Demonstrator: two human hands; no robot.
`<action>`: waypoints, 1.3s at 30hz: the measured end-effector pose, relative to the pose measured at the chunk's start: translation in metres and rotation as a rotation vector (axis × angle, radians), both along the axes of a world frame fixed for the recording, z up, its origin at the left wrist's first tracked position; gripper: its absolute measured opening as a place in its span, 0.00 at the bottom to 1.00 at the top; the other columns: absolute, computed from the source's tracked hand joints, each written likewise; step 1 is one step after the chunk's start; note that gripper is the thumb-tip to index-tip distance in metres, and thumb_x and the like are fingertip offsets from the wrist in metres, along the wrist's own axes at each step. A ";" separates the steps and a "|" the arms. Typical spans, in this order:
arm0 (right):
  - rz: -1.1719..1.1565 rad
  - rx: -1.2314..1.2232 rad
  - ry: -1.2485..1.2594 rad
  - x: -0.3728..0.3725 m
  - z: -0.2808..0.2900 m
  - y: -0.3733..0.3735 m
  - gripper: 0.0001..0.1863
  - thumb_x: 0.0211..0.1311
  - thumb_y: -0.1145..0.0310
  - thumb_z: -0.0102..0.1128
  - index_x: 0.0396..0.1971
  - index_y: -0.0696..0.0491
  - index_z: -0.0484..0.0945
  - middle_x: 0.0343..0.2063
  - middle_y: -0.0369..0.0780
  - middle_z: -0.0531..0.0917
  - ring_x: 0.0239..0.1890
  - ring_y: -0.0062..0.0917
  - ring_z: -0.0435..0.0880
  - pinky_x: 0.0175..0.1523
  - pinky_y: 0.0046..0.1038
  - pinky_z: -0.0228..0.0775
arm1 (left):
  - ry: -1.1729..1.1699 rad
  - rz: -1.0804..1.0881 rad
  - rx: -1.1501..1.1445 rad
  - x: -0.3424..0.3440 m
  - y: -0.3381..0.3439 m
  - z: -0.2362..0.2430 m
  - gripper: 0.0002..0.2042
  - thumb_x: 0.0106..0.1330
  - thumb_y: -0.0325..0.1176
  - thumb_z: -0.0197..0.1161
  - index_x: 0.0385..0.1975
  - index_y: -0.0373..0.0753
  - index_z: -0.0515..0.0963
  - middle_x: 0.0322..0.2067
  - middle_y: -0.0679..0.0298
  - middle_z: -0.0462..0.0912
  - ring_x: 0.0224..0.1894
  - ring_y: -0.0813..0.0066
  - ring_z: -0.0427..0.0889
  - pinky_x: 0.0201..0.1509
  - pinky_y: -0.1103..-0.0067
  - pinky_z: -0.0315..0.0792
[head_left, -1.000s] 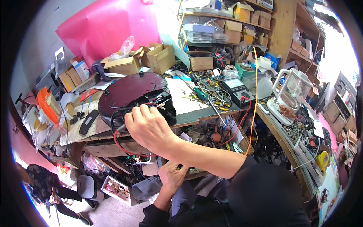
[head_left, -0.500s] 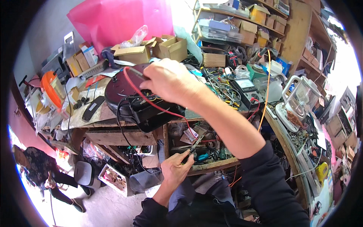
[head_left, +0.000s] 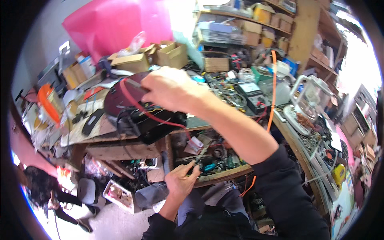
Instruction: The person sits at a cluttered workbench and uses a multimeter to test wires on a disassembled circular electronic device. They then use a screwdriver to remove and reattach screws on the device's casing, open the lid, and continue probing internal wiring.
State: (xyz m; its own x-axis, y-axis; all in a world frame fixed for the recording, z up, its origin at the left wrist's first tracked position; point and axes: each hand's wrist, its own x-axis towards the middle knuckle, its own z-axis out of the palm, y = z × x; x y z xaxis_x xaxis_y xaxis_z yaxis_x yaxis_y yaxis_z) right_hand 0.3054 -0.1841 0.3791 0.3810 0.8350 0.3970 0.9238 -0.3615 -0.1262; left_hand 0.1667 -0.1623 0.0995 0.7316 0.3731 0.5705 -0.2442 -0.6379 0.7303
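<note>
My right hand (head_left: 170, 88) is closed around a grey probe on a red cable (head_left: 134, 102), raised over the dark round appliance (head_left: 116, 96), whose open housing shows wires. Lower down, my left hand (head_left: 182, 182) grips a hand tool with long pale jaws (head_left: 202, 154), perhaps pliers, in front of the open drawer (head_left: 220, 172) full of tools and parts. An analog meter (head_left: 250, 90) with red leads lies right of the appliance. The picture is motion-blurred, so fine detail at both hands cannot be made out.
Cardboard boxes (head_left: 128, 62) stand at the back. A glass jug appliance (head_left: 318, 94) occupies the right bench, below crowded shelves (head_left: 248, 18). An orange cord (head_left: 273, 100) hangs beside my right forearm. Another person (head_left: 42, 192) is at the lower left; a bin (head_left: 86, 188) is nearby.
My right hand rose from the appliance's front, lifting the red-cable probe across its top. My left hand's tool came into view at the drawer. The appliance's front housing appears lower.
</note>
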 end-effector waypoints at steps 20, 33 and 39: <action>0.094 0.151 -0.037 -0.007 -0.003 0.000 0.15 0.65 0.58 0.66 0.35 0.57 0.84 0.30 0.48 0.87 0.38 0.49 0.87 0.44 0.45 0.78 | 0.061 -0.047 -0.026 -0.002 -0.001 0.003 0.12 0.63 0.34 0.72 0.42 0.34 0.88 0.24 0.56 0.85 0.25 0.69 0.83 0.31 0.76 0.74; 0.329 0.495 0.501 0.003 -0.029 -0.092 0.05 0.67 0.72 0.64 0.34 0.57 0.83 0.25 0.36 0.84 0.26 0.14 0.78 0.31 0.22 0.71 | -0.019 0.001 0.000 -0.004 0.002 0.004 0.12 0.59 0.37 0.75 0.39 0.40 0.90 0.21 0.60 0.83 0.22 0.65 0.83 0.27 0.73 0.73; -0.226 -0.099 0.949 -0.009 -0.112 -0.145 0.18 0.72 0.55 0.63 0.33 0.57 0.86 0.22 0.36 0.87 0.21 0.15 0.81 0.26 0.21 0.72 | -0.118 0.045 -0.063 -0.001 -0.001 0.004 0.11 0.59 0.33 0.73 0.39 0.38 0.89 0.21 0.57 0.82 0.22 0.64 0.82 0.27 0.73 0.73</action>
